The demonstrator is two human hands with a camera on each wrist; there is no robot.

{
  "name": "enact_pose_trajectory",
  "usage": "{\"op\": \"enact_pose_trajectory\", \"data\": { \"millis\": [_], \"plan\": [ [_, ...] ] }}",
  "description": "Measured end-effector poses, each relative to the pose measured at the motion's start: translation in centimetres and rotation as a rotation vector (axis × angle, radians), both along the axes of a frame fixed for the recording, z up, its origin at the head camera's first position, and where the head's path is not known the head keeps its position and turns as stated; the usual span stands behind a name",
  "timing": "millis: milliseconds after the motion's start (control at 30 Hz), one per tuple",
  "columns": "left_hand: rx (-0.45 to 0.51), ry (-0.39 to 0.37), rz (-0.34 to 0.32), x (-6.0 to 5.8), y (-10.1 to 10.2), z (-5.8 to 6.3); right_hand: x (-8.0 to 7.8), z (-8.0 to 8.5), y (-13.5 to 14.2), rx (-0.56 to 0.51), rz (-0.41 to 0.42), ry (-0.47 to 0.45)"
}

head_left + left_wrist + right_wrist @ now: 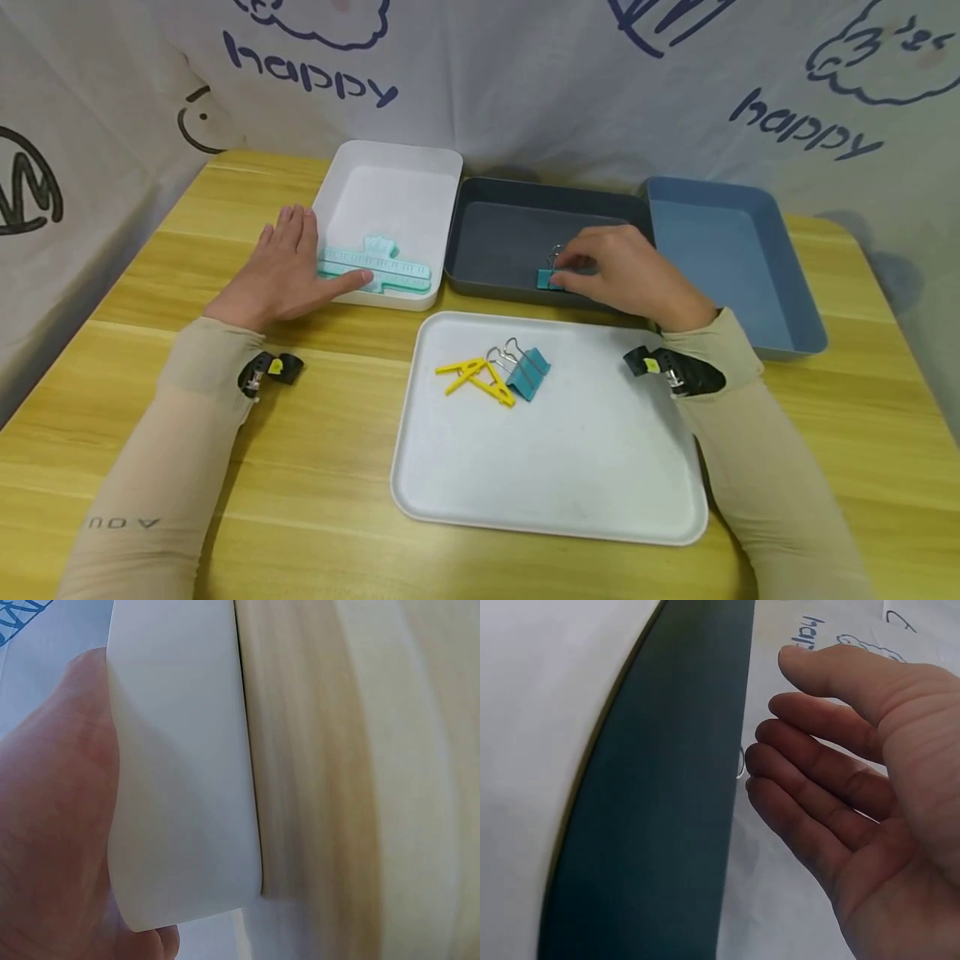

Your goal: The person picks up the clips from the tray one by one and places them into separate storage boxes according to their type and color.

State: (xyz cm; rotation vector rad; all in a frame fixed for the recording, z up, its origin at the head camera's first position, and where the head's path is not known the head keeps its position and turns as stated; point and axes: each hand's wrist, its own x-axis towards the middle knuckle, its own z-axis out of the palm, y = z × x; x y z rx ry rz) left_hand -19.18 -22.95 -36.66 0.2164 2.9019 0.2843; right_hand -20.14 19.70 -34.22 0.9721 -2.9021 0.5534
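In the head view my left hand point(281, 271) rests at the left edge of the white tray point(386, 156), its fingers straight and its thumb over mint-green ruler clips point(397, 267) lying inside. My right hand point(622, 271) is over the dark grey tray point(510, 221), fingertips beside a teal binder clip point(545, 278) inside it. The right wrist view shows a gap between thumb and fingers, with a wire loop point(741, 762) by the fingertips. On the white flat tray point(555, 475) lie yellow clothespins point(471, 371) and another teal binder clip point(529, 374), handles up.
A blue-grey tray point(742, 267) stands right of the dark one, partly behind my right hand. All the trays sit on a wooden table point(315, 467). A white cloth with drawings point(525, 83) hangs behind the table.
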Motion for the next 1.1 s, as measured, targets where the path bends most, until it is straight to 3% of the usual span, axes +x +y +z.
{"op": "enact_pose_trajectory", "data": {
  "millis": [433, 1100],
  "plan": [
    [0.008, 0.002, 0.004, 0.0, -0.2, 0.1, 0.8, 0.5, -1.2, 0.01, 0.055, -0.038],
    [-0.004, 0.003, 0.002, 0.0, -0.1, 0.1, 2.8, 0.7, -2.4, 0.014, 0.212, 0.008]
  ]
}}
